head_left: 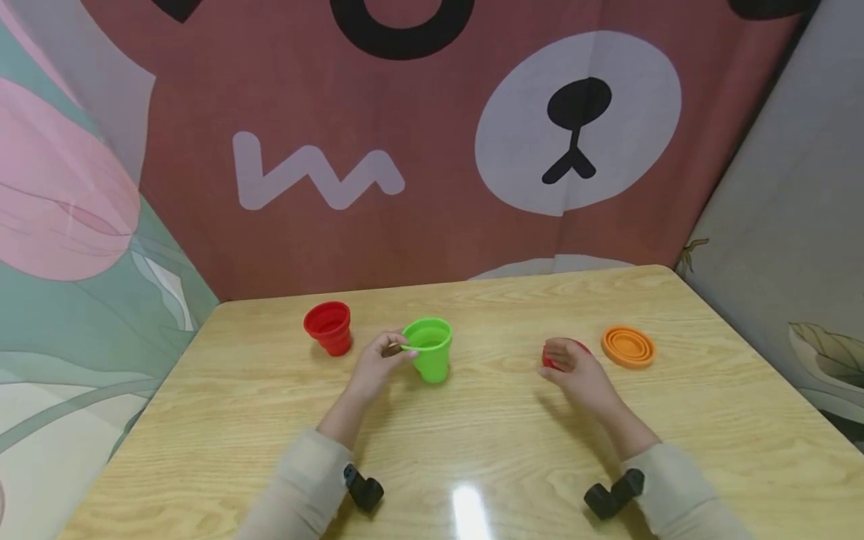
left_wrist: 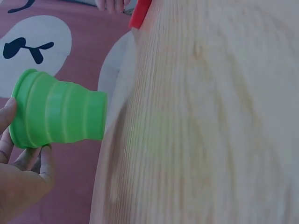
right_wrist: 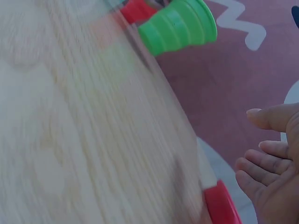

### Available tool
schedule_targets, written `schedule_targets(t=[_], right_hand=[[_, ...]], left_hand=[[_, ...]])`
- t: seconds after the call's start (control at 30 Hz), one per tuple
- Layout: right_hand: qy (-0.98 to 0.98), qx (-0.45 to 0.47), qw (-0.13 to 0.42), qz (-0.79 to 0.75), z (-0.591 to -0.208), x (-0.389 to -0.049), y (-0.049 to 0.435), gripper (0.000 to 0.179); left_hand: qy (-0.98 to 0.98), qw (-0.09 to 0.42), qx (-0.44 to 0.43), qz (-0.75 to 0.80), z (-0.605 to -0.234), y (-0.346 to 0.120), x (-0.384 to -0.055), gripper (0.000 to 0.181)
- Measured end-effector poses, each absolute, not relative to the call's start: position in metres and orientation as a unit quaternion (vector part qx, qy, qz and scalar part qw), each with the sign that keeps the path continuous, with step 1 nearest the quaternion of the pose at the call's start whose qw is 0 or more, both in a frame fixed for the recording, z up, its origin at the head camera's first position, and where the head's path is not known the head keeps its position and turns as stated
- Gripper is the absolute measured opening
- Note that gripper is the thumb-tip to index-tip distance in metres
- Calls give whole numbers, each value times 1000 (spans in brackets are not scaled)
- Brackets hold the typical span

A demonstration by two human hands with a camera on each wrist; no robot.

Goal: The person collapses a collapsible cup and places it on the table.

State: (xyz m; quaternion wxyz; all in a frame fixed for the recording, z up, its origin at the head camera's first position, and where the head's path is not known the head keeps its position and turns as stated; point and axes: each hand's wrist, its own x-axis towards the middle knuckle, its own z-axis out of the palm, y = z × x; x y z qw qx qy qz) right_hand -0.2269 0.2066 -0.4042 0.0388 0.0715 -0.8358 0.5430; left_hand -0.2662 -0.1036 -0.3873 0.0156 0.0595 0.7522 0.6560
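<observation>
My left hand point(head_left: 378, 369) grips the rim of a green collapsible cup point(head_left: 434, 358), thumb on the near side and fingers behind. The cup is upright and fully extended, as its stepped rings point(left_wrist: 60, 109) show in the left wrist view. Off to the right, my right hand point(head_left: 576, 375) hovers with relaxed fingers over a red collapsible cup point(head_left: 582, 346), which it partly hides in the head view. Nothing lies between the thumb and fingers point(right_wrist: 268, 163) of that hand in the right wrist view.
An extended red cup point(head_left: 328, 330) stands at the back left, left of the green one. Beyond my right hand lies a flattened orange collapsible cup point(head_left: 628, 346). The wooden table point(head_left: 486, 435) ends at a printed cloth backdrop point(head_left: 432, 247).
</observation>
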Motion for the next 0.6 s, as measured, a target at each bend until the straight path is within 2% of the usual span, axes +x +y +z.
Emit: schedule_targets(t=[0.6], right_hand=[[-792, 144, 43, 592, -390, -225, 167, 42]], left_hand=[[711, 55, 75, 697, -390, -83, -253, 17]])
